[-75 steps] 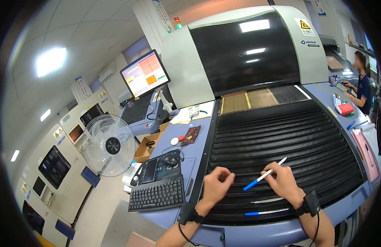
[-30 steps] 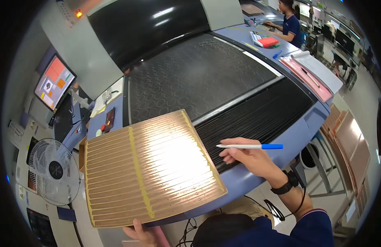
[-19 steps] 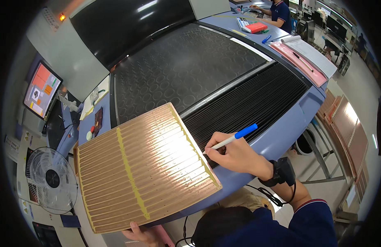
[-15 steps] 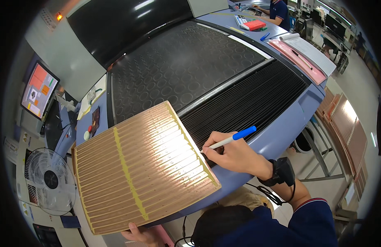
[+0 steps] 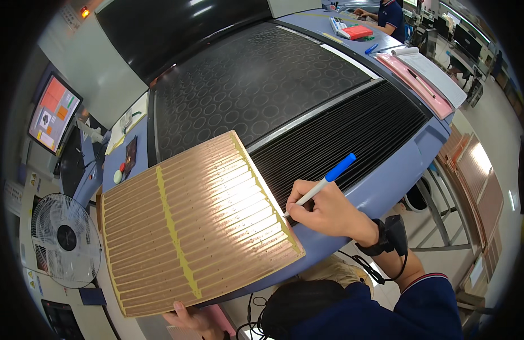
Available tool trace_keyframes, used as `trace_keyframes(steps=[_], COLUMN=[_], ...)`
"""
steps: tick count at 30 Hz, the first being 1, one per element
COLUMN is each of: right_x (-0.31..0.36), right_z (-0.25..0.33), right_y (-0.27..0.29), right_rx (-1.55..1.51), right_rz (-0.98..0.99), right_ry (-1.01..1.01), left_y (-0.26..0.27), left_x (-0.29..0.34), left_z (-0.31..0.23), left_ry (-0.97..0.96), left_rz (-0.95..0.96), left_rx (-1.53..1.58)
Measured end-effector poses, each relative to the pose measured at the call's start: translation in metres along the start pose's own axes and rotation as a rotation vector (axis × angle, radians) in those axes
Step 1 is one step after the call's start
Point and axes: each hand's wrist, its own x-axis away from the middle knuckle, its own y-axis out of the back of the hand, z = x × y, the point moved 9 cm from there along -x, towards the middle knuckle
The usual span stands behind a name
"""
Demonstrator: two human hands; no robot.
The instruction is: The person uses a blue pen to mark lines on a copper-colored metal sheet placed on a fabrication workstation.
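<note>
A large copper-coloured circuit panel (image 5: 143, 226) with thin stripes and yellowish bands lies tilted across the front of the blue machine. At its lower edge my left hand (image 5: 188, 318) grips the panel, thumb on top and the other fingers beneath. My right hand (image 5: 324, 209) holds a white marker pen (image 5: 311, 193) with a blue end pointing up. The pen's tip meets the panel's right edge, and that hand rests beside the edge, over the machine's front. A black device is strapped on my right wrist.
Behind the panel spreads a black mat with circles (image 5: 262, 79), bordered by a ribbed black strip (image 5: 352, 130). A fan (image 5: 66, 238) and a monitor (image 5: 54, 113) stand at left. Papers on a pink folder (image 5: 412, 85) lie at right. More copper panels (image 5: 477, 181) lean there. Another person (image 5: 389, 20) works farther back.
My right hand and the pen have shifted slightly right and down along the panel's edge. The pen stands more upright. My left hand keeps its grip on the panel.
</note>
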Motion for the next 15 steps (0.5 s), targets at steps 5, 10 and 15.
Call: trace_keyframes(steps=[5, 10, 15], right_x=[-0.002, 0.008, 0.024], right_z=[0.001, -0.024, -0.037], right_y=[0.004, 0.009, 0.028], right_rx=[-0.003, -0.32, -0.234], right_rz=[-0.002, -0.235, -0.336], right_ry=[-0.009, -0.124, -0.036], left_y=[-0.01, 0.003, 0.05], left_x=[-0.001, -0.001, -0.023], left_z=[-0.004, 0.003, -0.043], left_ry=[0.044, 0.295, 0.219], left_rz=[-0.009, -0.043, -0.092], left_rx=[-0.019, 0.271, 0.651])
